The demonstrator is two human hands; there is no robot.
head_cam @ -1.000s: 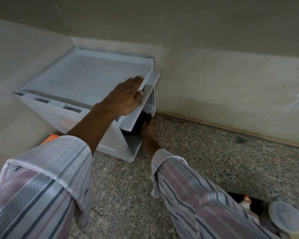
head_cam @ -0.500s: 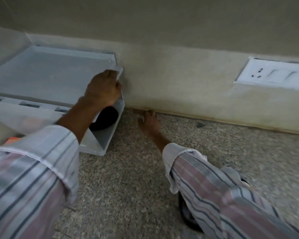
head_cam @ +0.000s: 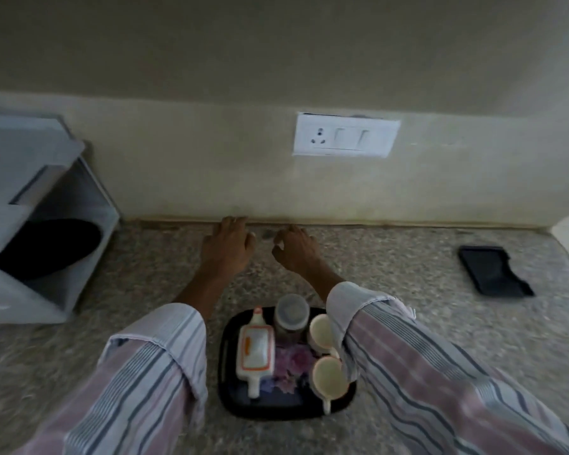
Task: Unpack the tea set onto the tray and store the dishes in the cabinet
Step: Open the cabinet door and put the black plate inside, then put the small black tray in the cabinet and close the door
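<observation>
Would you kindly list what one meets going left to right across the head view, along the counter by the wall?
Cabinet → left hand → right hand → black tray.

Speckled granite worktop [head_cam: 408, 339] runs along the wall. At the near edge sits a black tray [head_cam: 230, 402]. A grey cabinet [head_cam: 46, 300] stands at the left end, against the wall. Toward the right end lies a small black tray [head_cam: 493, 270], well apart from the first.
</observation>
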